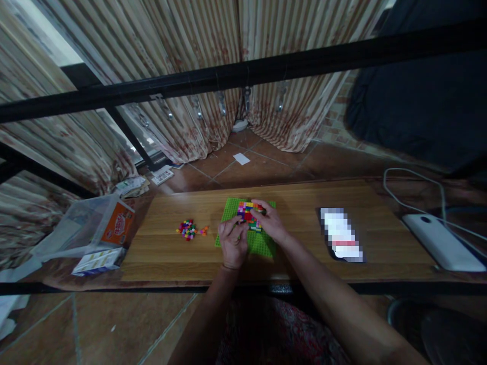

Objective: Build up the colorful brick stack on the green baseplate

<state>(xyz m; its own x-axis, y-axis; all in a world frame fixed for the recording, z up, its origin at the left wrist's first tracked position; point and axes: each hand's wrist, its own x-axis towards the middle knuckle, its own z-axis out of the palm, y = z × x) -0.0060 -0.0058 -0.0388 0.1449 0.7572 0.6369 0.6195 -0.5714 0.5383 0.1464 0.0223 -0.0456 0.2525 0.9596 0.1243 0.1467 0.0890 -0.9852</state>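
Observation:
A green studded baseplate (266, 247) lies on the wooden board. On its middle and upper part stands a patch of small toy bricks (248, 215) in red, pink, yellow, blue and other colours. My left hand (233, 242) is at the patch's left lower edge, its fingers pinched together; whatever is between the fingertips is too small to make out. From the right, my right hand (272, 220) reaches over the patch with thumb and forefinger apart, covering some bricks. Left of the baseplate is a loose pile of small bricks (187, 229), with a few orange ones (204, 231) beside it.
A phone (341, 234) with a blurred screen lies on the wooden board (297, 200) to the right. Beyond it are a white device (443, 241) and its cable (443, 195). At left stand a clear plastic box (81, 223) and a small carton (99, 261). A black bar (213, 76) crosses ahead.

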